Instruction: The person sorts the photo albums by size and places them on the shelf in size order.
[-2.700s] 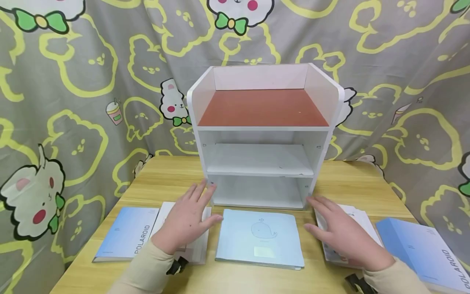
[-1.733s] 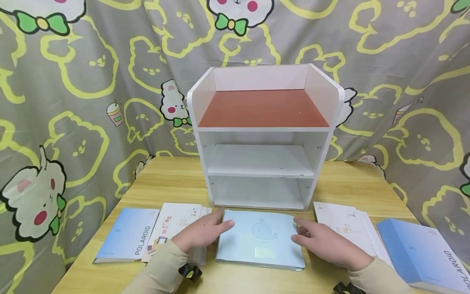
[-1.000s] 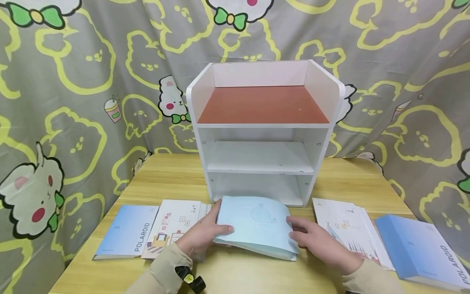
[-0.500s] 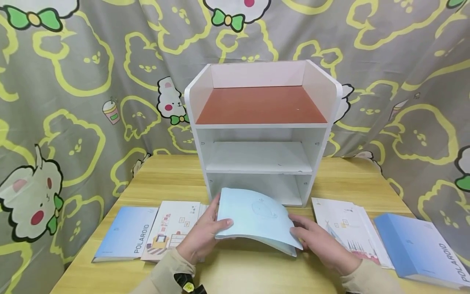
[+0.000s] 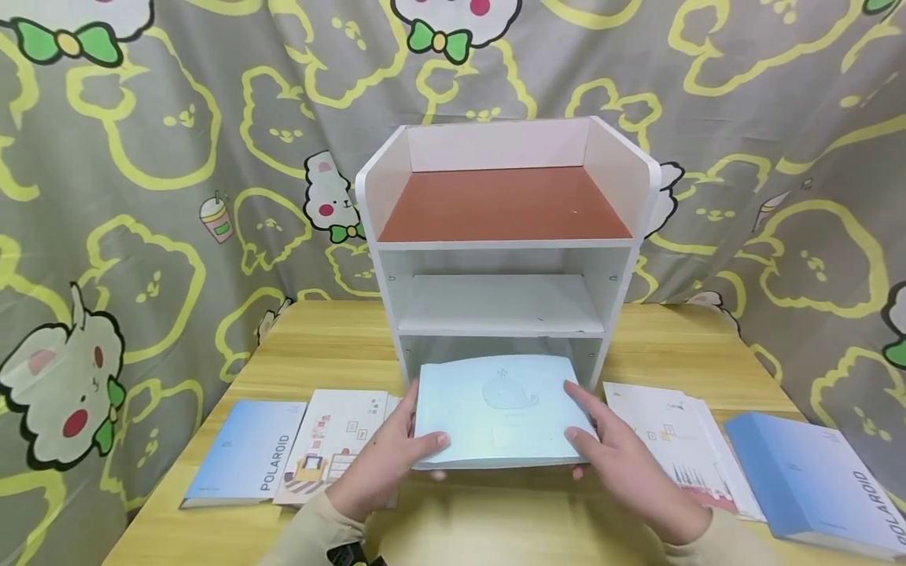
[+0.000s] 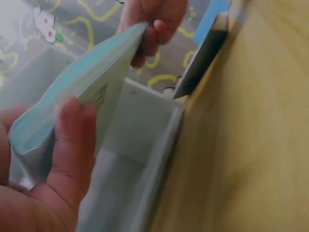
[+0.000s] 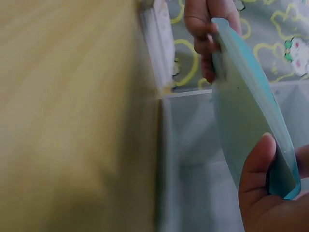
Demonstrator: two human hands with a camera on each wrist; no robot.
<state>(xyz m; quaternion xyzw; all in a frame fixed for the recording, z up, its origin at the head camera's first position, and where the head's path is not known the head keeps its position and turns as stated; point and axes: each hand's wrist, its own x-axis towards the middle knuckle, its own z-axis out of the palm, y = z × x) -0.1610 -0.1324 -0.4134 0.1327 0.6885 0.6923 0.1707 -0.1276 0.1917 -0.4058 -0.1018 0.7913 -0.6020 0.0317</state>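
Observation:
A light blue booklet (image 5: 495,417) with a whale drawing on its cover is held off the table, nearly flat, in front of the white shelf unit's (image 5: 623,291) bottom compartment. My left hand (image 5: 385,456) grips its left edge, thumb on top and fingers underneath. At the opposite edge my right hand (image 5: 626,464) pinches it the same way. Both wrist views show the booklet (image 6: 91,72) spanning the two hands, with its pages visible along the side. The booklet hides part of the bottom compartment's opening.
To the left lie a blue POLAROID book (image 5: 244,448) and white illustrated books (image 5: 333,440). On the right are more white books (image 5: 672,440) and a thick blue POLAROID book (image 5: 814,479). A patterned curtain (image 5: 177,259) surrounds the wooden table (image 5: 325,338).
My hands came in from the sides and took hold of the booklet's edges. It has been lifted off the table, and its right side has risen from drooping to level.

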